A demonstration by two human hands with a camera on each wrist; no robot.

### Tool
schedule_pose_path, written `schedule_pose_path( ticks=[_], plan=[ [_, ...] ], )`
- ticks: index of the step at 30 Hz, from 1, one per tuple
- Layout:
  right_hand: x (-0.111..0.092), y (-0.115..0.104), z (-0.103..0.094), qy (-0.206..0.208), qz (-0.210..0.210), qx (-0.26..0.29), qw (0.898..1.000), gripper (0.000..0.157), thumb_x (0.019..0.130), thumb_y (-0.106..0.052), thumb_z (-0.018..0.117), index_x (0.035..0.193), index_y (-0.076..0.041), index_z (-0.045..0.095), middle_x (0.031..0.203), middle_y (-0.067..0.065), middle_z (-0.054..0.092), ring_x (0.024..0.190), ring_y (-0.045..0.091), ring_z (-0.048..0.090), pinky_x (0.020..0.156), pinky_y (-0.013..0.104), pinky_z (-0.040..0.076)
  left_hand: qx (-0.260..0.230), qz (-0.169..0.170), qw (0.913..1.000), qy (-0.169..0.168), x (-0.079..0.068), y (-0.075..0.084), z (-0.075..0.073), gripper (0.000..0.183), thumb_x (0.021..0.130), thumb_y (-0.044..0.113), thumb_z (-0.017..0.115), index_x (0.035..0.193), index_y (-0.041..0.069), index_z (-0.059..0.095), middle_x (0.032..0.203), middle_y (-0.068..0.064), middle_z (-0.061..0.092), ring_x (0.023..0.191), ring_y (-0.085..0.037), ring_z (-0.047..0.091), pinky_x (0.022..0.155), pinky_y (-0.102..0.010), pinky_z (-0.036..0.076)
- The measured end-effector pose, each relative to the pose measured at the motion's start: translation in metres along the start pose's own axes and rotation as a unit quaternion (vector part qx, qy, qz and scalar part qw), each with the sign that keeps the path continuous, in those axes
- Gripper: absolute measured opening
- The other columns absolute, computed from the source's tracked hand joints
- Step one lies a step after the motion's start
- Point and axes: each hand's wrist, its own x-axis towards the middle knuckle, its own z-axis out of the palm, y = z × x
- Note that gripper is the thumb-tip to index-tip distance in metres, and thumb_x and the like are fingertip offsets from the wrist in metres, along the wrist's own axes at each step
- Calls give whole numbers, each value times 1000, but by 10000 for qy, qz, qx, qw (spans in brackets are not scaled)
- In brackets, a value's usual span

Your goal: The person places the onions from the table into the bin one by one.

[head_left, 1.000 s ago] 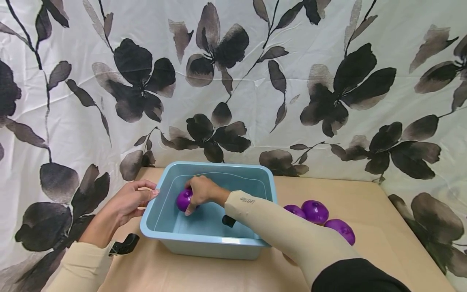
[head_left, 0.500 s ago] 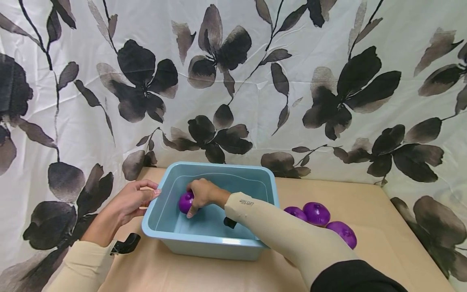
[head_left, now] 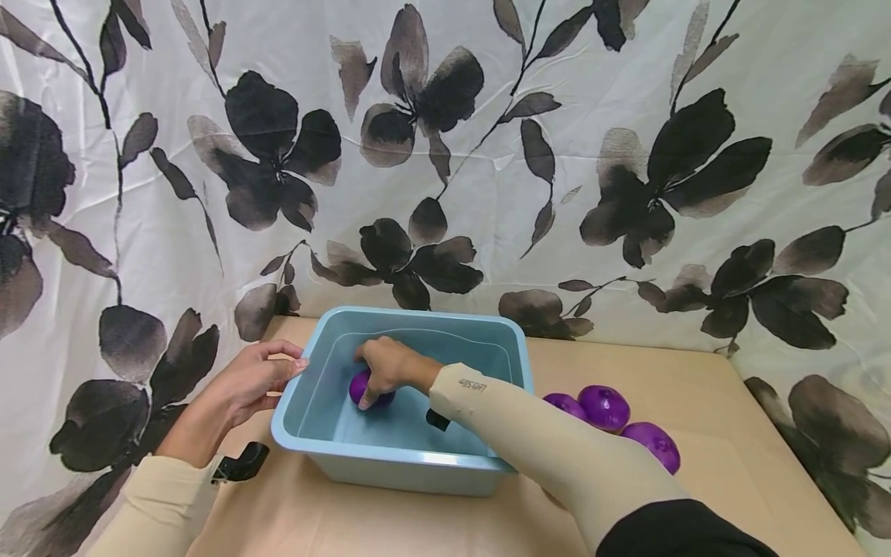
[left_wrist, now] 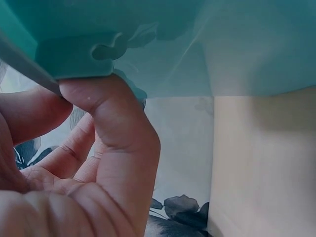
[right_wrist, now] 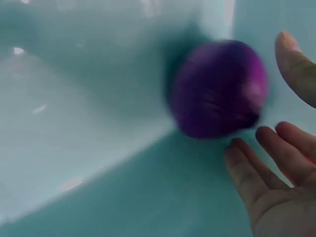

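Note:
A light blue plastic tub (head_left: 418,458) stands on the table. My left hand (head_left: 247,384) pinches its left rim between thumb and index finger; in the left wrist view the index fingertip (left_wrist: 86,91) is bent under the rim's edge. Inside the tub, my right hand (head_left: 390,367) is over a shiny purple onion (head_left: 362,387), its thumb and fingers spread. From the right wrist, the onion (right_wrist: 217,91) looks blurred near the tub's floor, with a gap between it and the fingertips (right_wrist: 237,145).
Several more purple onions (head_left: 604,408) lie on the tan table (head_left: 738,433) right of the tub, partly behind my right forearm. A white curtain (head_left: 501,201) with dark flowers hangs behind the table.
The purple onion has left my right hand's grip and shifted rightward and lower beneath it. My left hand has stayed at the tub's rim.

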Motion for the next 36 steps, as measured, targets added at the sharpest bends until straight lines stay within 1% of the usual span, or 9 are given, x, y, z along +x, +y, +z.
schedule_pose_path(
  ticks=[5, 8, 12, 17, 20, 25, 27, 30, 36],
  plan=[
    [-11, -6, -24, 152, -148, 121, 9997, 74, 71, -34, 89, 135, -14, 59, 136, 2, 62, 128, 20, 57, 104, 35, 50, 13, -25, 10000, -58, -1, 0, -1, 34, 95, 21, 63, 123, 4, 52, 100, -6, 66, 85, -19, 69, 78, -41, 60],
    [-23, -6, -42, 237, -282, 293, 9989, 69, 71, -35, 89, 130, -13, 62, 132, 2, 66, 122, 18, 61, 101, 32, 50, 25, -54, 10000, -57, -2, 0, -2, 34, 96, 21, 63, 123, 5, 52, 99, -4, 67, 85, -18, 69, 78, -41, 60],
    [-47, -1, -64, 337, -450, 603, 9966, 64, 70, -37, 89, 125, -14, 65, 125, -1, 69, 113, 16, 66, 94, 28, 53, 60, -61, 9999, -90, -3, -2, -2, 35, 96, 22, 63, 124, 5, 50, 97, -3, 69, 85, -16, 70, 78, -40, 61],
    [-85, 12, -83, 438, -633, 1148, 9904, 61, 71, -29, 89, 126, -15, 65, 127, 1, 68, 116, 21, 65, 96, 33, 54, 67, -11, 9999, -100, -2, -4, 0, 36, 96, 22, 63, 124, 5, 50, 94, -1, 68, 83, -15, 70, 77, -40, 61],
    [-110, 22, -89, 493, -748, 1395, 9862, 61, 71, -23, 89, 126, -14, 65, 127, 3, 67, 115, 20, 65, 98, 34, 53, 62, 10, 9999, -151, -3, -3, 0, 37, 95, 22, 64, 124, 5, 50, 92, 0, 68, 82, -14, 70, 77, -39, 61],
    [-152, 44, -96, 590, -819, 1836, 9778, 60, 70, -22, 90, 125, -13, 65, 126, 2, 68, 112, 18, 66, 98, 35, 54, -5, 23, 9997, -251, -2, -4, -1, 35, 95, 22, 64, 123, 6, 50, 89, 4, 70, 81, -13, 71, 76, -37, 61],
    [-168, 56, -97, 661, -770, 1983, 9749, 60, 70, -22, 90, 124, -13, 65, 125, 2, 68, 112, 18, 67, 99, 37, 54, -23, 19, 9995, -300, -2, -5, -1, 34, 95, 22, 64, 122, 7, 50, 90, 5, 70, 81, -12, 71, 76, -36, 61],
    [-189, 73, -99, 751, -579, 2163, 9717, 60, 70, -23, 89, 124, -13, 66, 125, 3, 68, 112, 19, 67, 99, 38, 54, -11, -5, 9995, -331, -2, -5, -1, 36, 95, 23, 64, 124, 7, 49, 91, 5, 69, 82, -13, 71, 76, -36, 61],
    [-229, 108, -96, 989, -239, 2686, 9579, 60, 73, -21, 88, 127, -11, 63, 127, 7, 67, 114, 26, 67, 99, 40, 53, 60, 28, 9994, -341, -2, -7, 0, 40, 95, 25, 65, 125, 6, 48, 89, 4, 69, 79, -14, 70, 73, -35, 60]
  ],
)
